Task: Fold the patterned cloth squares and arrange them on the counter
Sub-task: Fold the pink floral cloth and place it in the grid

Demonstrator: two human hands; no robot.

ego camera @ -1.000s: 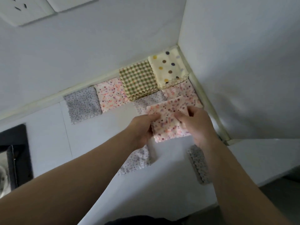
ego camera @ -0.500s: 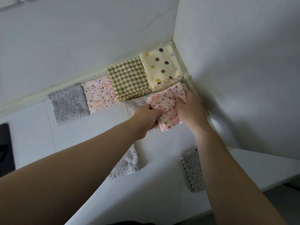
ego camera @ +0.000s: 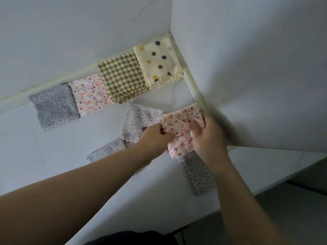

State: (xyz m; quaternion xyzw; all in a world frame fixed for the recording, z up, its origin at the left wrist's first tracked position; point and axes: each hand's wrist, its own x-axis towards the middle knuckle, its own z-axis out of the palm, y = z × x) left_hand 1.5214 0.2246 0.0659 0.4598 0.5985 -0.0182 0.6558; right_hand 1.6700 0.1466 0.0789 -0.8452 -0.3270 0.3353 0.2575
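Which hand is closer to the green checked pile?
Left. The left hand sits in front of the green checked pile, pinching the pink cloth; the right hand holds that cloth's other side, farther away by the side wall.

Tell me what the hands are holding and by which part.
Both hold the pink speckled cloth: the left hand pinches its left edge, and the right hand grips its right side.

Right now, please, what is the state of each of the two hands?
Left hand: closed, pinching the left edge of the pink floral cloth square.
Right hand: closed, gripping the right side of the same cloth.
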